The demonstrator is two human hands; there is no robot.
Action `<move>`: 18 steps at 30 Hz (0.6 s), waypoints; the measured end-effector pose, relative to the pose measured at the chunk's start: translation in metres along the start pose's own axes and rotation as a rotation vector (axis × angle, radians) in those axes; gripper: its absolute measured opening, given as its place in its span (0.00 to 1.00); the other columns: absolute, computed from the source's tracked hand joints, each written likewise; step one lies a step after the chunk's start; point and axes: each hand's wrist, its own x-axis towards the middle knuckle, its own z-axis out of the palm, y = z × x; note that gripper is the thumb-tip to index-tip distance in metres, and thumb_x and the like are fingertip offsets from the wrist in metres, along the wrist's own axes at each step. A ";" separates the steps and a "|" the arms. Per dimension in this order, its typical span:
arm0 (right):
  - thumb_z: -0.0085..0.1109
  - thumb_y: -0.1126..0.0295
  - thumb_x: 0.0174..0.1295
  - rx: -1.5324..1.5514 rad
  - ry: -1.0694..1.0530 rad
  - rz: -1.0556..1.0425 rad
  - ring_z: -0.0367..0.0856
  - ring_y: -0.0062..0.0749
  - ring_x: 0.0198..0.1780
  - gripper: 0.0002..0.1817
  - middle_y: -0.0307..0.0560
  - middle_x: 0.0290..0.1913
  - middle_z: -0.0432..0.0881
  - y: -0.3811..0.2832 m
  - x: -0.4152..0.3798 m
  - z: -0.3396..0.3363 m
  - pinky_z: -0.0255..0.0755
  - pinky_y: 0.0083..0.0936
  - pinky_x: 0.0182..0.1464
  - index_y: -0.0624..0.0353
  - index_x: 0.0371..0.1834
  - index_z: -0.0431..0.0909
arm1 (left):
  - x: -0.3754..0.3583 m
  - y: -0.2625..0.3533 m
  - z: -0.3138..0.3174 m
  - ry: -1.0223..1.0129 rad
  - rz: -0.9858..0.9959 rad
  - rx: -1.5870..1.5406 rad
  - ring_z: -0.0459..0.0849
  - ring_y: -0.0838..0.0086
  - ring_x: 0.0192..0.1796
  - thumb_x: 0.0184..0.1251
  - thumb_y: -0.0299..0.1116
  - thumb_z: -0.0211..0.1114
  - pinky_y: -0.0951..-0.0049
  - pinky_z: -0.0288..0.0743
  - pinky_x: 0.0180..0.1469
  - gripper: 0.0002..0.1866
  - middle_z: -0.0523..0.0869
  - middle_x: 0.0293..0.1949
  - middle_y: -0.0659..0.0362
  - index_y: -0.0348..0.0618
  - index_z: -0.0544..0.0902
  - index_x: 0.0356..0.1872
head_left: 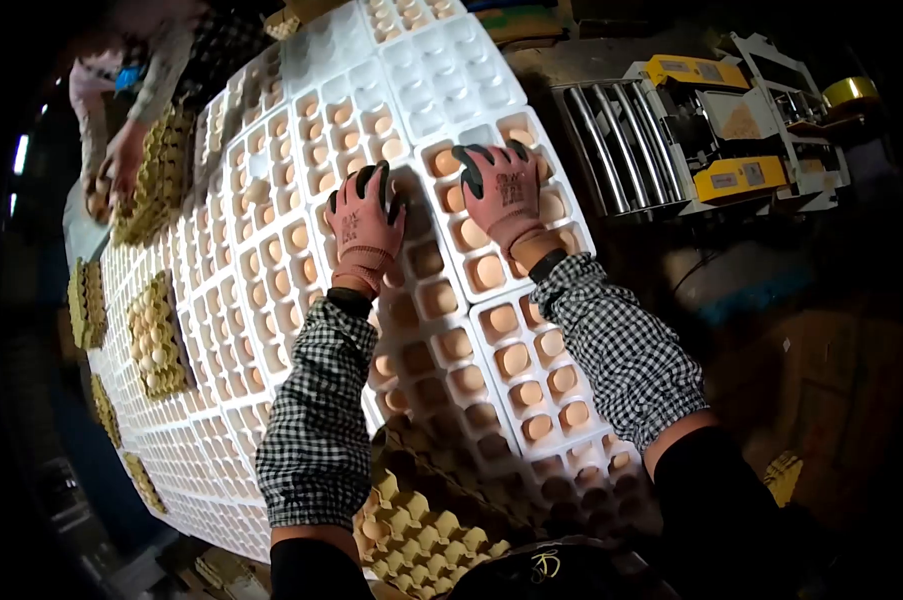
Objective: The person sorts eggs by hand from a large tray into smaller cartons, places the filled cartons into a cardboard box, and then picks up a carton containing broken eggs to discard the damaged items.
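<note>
My left hand (pixel 363 228), in a pink glove with dark fingertips, reaches over a white foam tray of brown eggs. Its fingers are bent and apart, with no egg visible in them. To its right, my right hand (pixel 503 192), gloved alike, spreads its fingers over the far end of another white foam tray (pixel 483 290). Eggs lie in the pockets around its fingertips; whatever is under the palm is hidden. One brown egg (pixel 488 271) sits in that tray near my right wrist. Close to my body is a yellowish pulp egg tray (pixel 421 535), mostly bare, with an egg at its left side.
Foam trays of eggs cover the table, and an unfilled foam tray (pixel 451 75) lies at the far end. Across the table, another person's hand (pixel 123 160) is at stacked pulp trays (pixel 159 180). A pulp tray with eggs (pixel 154 335) rests at left. A roller machine (pixel 626 145) stands right.
</note>
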 end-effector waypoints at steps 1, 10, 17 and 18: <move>0.62 0.54 0.55 -0.025 -0.008 -0.008 0.70 0.41 0.61 0.23 0.42 0.55 0.78 0.002 0.000 0.004 0.52 0.52 0.67 0.43 0.55 0.77 | -0.008 -0.008 -0.015 -0.044 0.036 -0.201 0.73 0.56 0.60 0.54 0.41 0.70 0.53 0.64 0.64 0.27 0.77 0.56 0.54 0.55 0.78 0.58; 0.72 0.75 0.49 1.036 -0.378 -0.197 0.75 0.37 0.60 0.33 0.49 0.58 0.78 -0.091 -0.121 -0.106 0.67 0.30 0.66 0.60 0.62 0.71 | -0.309 -0.069 -0.320 -0.279 -0.750 -0.470 0.84 0.76 0.47 0.61 0.22 0.63 0.76 0.75 0.52 0.15 0.87 0.43 0.55 0.33 0.80 0.50; 0.72 0.62 0.44 0.307 -0.635 -0.912 0.75 0.43 0.50 0.28 0.51 0.51 0.76 -0.239 -0.254 -0.107 0.67 0.36 0.54 0.44 0.53 0.80 | -0.431 -0.009 -0.293 -0.352 -0.385 0.053 0.73 0.54 0.57 0.34 0.35 0.80 0.56 0.66 0.60 0.38 0.77 0.54 0.51 0.50 0.77 0.56; 0.72 0.63 0.44 0.450 -0.699 -0.806 0.76 0.43 0.49 0.25 0.50 0.48 0.77 -0.242 -0.248 -0.114 0.68 0.35 0.54 0.45 0.51 0.82 | -0.438 -0.010 -0.284 -0.266 -0.339 0.072 0.73 0.53 0.56 0.36 0.32 0.79 0.56 0.67 0.61 0.35 0.76 0.52 0.49 0.47 0.77 0.53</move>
